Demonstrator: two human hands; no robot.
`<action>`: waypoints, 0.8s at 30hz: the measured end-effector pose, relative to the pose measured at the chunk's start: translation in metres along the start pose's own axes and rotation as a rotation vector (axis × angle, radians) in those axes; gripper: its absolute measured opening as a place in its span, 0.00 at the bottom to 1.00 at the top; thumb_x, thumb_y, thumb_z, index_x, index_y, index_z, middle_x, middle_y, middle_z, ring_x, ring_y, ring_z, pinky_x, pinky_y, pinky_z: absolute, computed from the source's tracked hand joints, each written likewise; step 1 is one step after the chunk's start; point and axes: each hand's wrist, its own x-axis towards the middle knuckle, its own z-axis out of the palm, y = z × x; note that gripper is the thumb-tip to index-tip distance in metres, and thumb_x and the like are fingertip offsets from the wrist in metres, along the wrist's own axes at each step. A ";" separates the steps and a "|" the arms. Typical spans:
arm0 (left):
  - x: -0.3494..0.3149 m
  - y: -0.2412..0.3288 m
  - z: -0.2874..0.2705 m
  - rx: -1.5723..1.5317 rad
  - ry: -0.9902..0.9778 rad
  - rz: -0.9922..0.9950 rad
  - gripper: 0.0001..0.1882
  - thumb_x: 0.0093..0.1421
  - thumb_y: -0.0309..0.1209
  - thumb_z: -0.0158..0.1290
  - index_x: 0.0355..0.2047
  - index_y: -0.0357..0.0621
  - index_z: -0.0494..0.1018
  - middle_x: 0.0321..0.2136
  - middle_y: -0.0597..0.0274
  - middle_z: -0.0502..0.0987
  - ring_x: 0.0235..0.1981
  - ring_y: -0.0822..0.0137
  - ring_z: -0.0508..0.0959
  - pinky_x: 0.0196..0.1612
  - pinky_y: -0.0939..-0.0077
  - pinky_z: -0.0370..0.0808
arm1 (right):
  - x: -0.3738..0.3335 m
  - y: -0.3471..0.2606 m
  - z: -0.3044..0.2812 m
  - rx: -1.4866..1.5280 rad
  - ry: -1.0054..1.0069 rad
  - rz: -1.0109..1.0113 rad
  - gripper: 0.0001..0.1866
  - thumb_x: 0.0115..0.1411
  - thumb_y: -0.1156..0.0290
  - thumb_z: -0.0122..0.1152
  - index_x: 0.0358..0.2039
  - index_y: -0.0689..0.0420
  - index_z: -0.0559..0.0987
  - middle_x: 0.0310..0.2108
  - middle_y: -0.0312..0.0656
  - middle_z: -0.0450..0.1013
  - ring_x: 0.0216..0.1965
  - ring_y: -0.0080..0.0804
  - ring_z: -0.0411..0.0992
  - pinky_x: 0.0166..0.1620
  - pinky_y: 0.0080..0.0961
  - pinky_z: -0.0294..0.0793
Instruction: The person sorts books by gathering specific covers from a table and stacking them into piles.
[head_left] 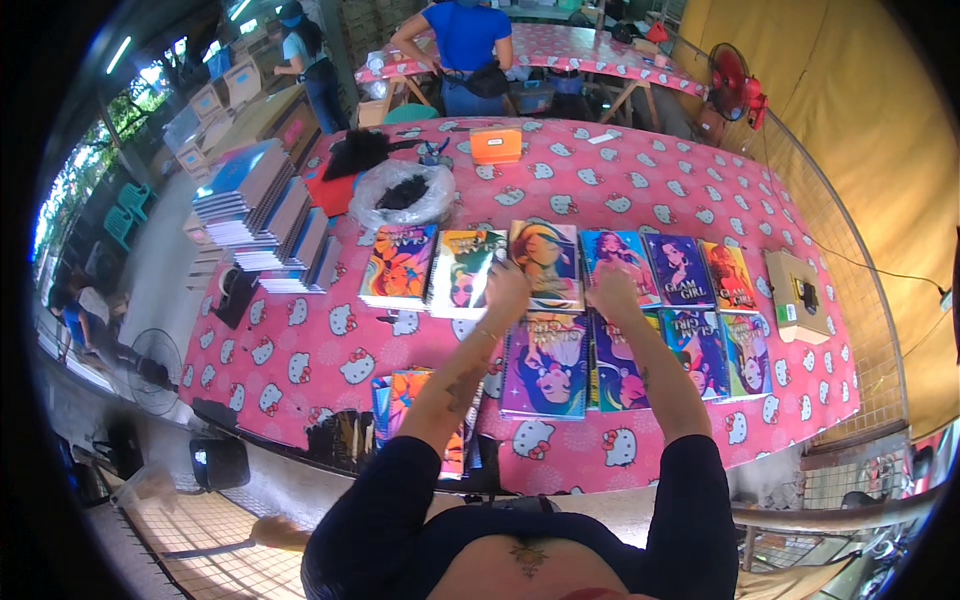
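Observation:
My left hand is closed at the lower left edge of a spiral notebook with an orange and teal cover, near the table's middle. On the opposite side of it, my right hand has its fingers curled by the notebook's right edge, over part of a blue and pink notebook. Left of these lies a yellow and white notebook, beside an orange and purple notebook. A purple notebook and an orange one continue the row rightward. Nearer me, a second row includes a lilac notebook.
Tall notebook stacks stand at the left. Beyond the rows are a clear plastic bag with black pieces and an orange box. A cardboard box sits right. More notebooks lie by the near edge. Two people stand farther back.

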 end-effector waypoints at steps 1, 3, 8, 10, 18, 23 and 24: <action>0.023 -0.011 -0.005 -0.119 -0.206 -0.067 0.24 0.53 0.42 0.58 0.42 0.34 0.72 0.38 0.42 0.77 0.42 0.49 0.79 0.43 0.60 0.77 | -0.005 -0.002 0.001 -0.003 -0.017 -0.009 0.24 0.50 0.60 0.61 0.42 0.65 0.73 0.42 0.59 0.71 0.47 0.58 0.71 0.47 0.46 0.75; 0.038 -0.058 -0.013 -0.406 -0.073 0.037 0.16 0.51 0.37 0.58 0.32 0.34 0.77 0.26 0.42 0.79 0.34 0.52 0.82 0.37 0.62 0.77 | -0.012 0.000 0.009 -0.062 0.025 -0.141 0.21 0.50 0.64 0.60 0.41 0.66 0.73 0.39 0.59 0.73 0.44 0.55 0.73 0.44 0.43 0.76; -0.045 -0.102 -0.185 -1.437 -0.119 0.027 0.32 0.56 0.28 0.58 0.60 0.47 0.59 0.51 0.58 0.71 0.49 0.66 0.74 0.48 0.71 0.75 | -0.044 -0.021 -0.070 0.543 0.009 -0.023 0.17 0.51 0.76 0.58 0.43 0.62 0.74 0.38 0.54 0.75 0.36 0.44 0.77 0.40 0.39 0.76; -0.098 -0.108 -0.243 -1.321 0.019 0.112 0.40 0.56 0.24 0.54 0.67 0.50 0.50 0.56 0.53 0.68 0.54 0.61 0.72 0.52 0.66 0.73 | -0.085 -0.055 -0.086 0.723 0.138 -0.078 0.17 0.51 0.79 0.58 0.43 0.61 0.74 0.39 0.51 0.76 0.36 0.42 0.78 0.41 0.40 0.76; -0.260 -0.203 -0.158 0.116 -0.006 0.210 0.24 0.53 0.27 0.56 0.51 0.40 0.71 0.47 0.44 0.69 0.45 0.48 0.72 0.47 0.57 0.71 | -0.164 -0.145 0.019 0.485 0.233 -0.971 0.13 0.47 0.75 0.56 0.36 0.56 0.79 0.38 0.45 0.73 0.41 0.44 0.73 0.51 0.58 0.64; -0.187 -0.094 -0.153 -0.253 0.186 0.282 0.26 0.52 0.26 0.57 0.53 0.37 0.68 0.52 0.40 0.65 0.52 0.42 0.68 0.52 0.54 0.68 | -0.049 0.074 -0.024 -0.256 0.703 -0.050 0.15 0.56 0.66 0.55 0.43 0.58 0.77 0.46 0.52 0.73 0.41 0.52 0.75 0.44 0.47 0.73; -0.163 -0.058 -0.139 -0.333 0.187 0.358 0.25 0.53 0.27 0.56 0.52 0.37 0.68 0.51 0.42 0.67 0.50 0.44 0.71 0.51 0.55 0.70 | -0.046 0.095 -0.015 -0.173 0.499 0.048 0.14 0.57 0.65 0.54 0.41 0.58 0.78 0.47 0.51 0.73 0.41 0.52 0.75 0.43 0.46 0.74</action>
